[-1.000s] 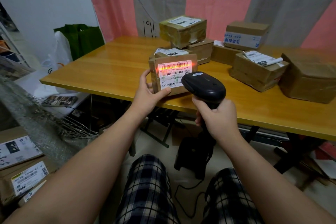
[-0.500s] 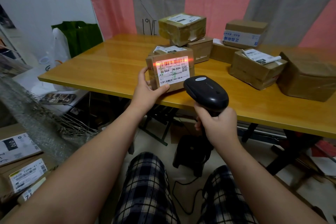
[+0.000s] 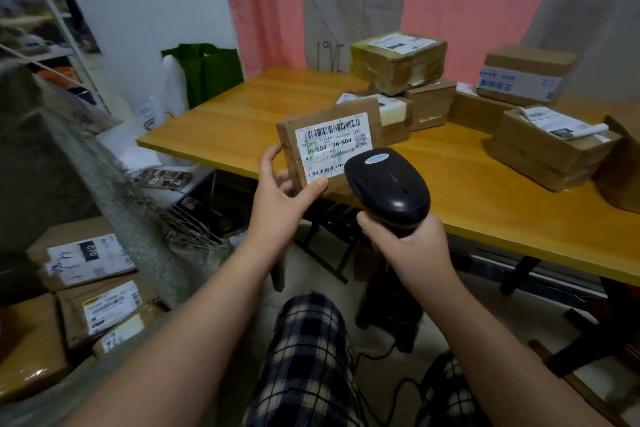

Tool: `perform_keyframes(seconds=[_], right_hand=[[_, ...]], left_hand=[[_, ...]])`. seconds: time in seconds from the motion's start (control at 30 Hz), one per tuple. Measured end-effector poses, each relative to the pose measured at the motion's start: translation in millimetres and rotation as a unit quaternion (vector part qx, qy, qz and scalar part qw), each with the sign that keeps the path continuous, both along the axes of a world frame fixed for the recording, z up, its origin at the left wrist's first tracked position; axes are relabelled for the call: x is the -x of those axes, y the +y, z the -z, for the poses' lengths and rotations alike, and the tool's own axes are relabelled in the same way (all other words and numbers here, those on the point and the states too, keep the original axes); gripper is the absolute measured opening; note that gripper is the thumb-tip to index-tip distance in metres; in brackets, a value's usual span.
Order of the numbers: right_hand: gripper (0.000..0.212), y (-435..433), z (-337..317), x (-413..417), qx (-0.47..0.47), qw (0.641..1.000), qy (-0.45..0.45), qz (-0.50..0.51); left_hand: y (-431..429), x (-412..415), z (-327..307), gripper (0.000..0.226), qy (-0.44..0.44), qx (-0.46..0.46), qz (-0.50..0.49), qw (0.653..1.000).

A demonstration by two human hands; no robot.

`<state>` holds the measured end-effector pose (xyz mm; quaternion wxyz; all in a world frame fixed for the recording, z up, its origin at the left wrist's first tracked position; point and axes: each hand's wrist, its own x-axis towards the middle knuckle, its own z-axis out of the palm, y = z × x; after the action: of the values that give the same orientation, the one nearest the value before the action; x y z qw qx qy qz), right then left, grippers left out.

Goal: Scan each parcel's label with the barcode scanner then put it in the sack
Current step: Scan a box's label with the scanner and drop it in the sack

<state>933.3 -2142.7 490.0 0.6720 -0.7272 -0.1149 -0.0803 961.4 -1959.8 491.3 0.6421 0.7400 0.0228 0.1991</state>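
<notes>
My left hand (image 3: 282,194) grips a small brown parcel (image 3: 323,135) by its lower left corner, thumb on the white label (image 3: 332,146), which faces me. My right hand (image 3: 412,250) holds the handle of a black barcode scanner (image 3: 388,187), whose head sits just right of the label and covers its lower right corner. No red scan line shows on the label. At the left, a grey woven sack (image 3: 114,184) stands open, with several labelled parcels (image 3: 97,302) inside it.
A wooden table (image 3: 270,114) carries several more brown parcels (image 3: 398,59) at its back and right (image 3: 547,146). A green bag (image 3: 207,69) and a white bag stand beyond its left end. A black stool and the scanner's cable lie on the floor between my knees.
The red scan line on the label has gone out. The parcel has tilted and shifted left and lower with my left hand. The view has swung toward the sack.
</notes>
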Motion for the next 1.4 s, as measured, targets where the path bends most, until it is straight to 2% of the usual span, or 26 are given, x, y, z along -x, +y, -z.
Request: perform_keyframes(seconds=[0.1, 0.2, 0.3, 0.47, 0.6, 0.73, 0.87, 0.9, 0.93, 0.97, 1.0, 1.03, 1.07, 1.1, 1.13, 1.2, 1.27, 1.33, 1.37, 1.4], right_hand=[[0.04, 48, 9, 0, 0.032, 0.995, 0.026, -0.088], [0.042, 102, 19, 3, 0.059, 0.981, 0.052, -0.175], [0.045, 157, 25, 11, 0.075, 0.965, 0.069, -0.242], [0.048, 223, 31, 28, 0.002, 0.922, 0.09, -0.377], [0.062, 245, 42, 33, -0.054, 0.906, 0.126, -0.401], [0.059, 259, 48, 31, -0.066, 0.903, 0.146, -0.4], [0.045, 275, 49, 30, -0.008, 0.915, 0.155, -0.372], [0.041, 279, 48, 32, 0.017, 0.921, 0.141, -0.363], [0.04, 283, 48, 34, 0.042, 0.928, 0.123, -0.349], [0.041, 288, 46, 37, 0.066, 0.935, 0.106, -0.333], [0.045, 292, 45, 41, 0.085, 0.939, 0.089, -0.321], [0.051, 297, 44, 46, 0.099, 0.941, 0.075, -0.316], [0.055, 302, 44, 51, 0.108, 0.94, 0.06, -0.318], [0.056, 306, 44, 56, 0.111, 0.939, 0.047, -0.322], [0.057, 309, 44, 61, 0.112, 0.938, 0.038, -0.327], [0.058, 317, 43, 70, 0.11, 0.932, 0.037, -0.342], [0.061, 328, 44, 86, 0.096, 0.923, 0.037, -0.37], [0.061, 342, 47, 106, 0.098, 0.907, 0.012, -0.41], [0.061, 348, 47, 116, 0.108, 0.891, 0.0, -0.442], [0.058, 354, 48, 124, 0.127, 0.867, -0.002, -0.482]], left_hand=[[50, 56, 12, 0.08, -0.008, -0.031, -0.101, 0.994], [108, 118, 25, 0.078, 0.033, -0.053, -0.199, 0.978], [158, 171, 35, 0.074, 0.067, -0.045, -0.254, 0.964], [193, 212, 46, 0.051, 0.106, 0.062, -0.266, 0.956], [218, 220, 59, 0.051, 0.146, 0.105, -0.243, 0.953], [233, 218, 64, 0.043, 0.179, 0.098, -0.204, 0.957], [243, 225, 67, 0.04, 0.262, -0.009, -0.171, 0.95], [246, 230, 68, 0.047, 0.283, -0.085, -0.175, 0.939], [253, 235, 69, 0.063, 0.318, -0.208, -0.174, 0.908], [261, 240, 74, 0.087, 0.373, -0.364, -0.161, 0.838], [269, 247, 79, 0.108, 0.434, -0.496, -0.141, 0.739], [274, 255, 80, 0.116, 0.507, -0.562, -0.109, 0.644], [276, 263, 79, 0.111, 0.568, -0.576, -0.081, 0.582], [277, 272, 78, 0.098, 0.61, -0.569, -0.051, 0.55], [276, 280, 73, 0.08, 0.618, -0.57, -0.028, 0.541], [271, 302, 65, 0.043, 0.563, -0.611, -0.005, 0.557], [268, 325, 58, 0.017, 0.401, -0.672, -0.036, 0.622], [263, 345, 54, 0.014, 0.247, -0.668, -0.075, 0.698], [259, 351, 52, 0.016, 0.196, -0.658, -0.093, 0.721], [256, 354, 52, 0.018, 0.162, -0.659, -0.112, 0.726]])
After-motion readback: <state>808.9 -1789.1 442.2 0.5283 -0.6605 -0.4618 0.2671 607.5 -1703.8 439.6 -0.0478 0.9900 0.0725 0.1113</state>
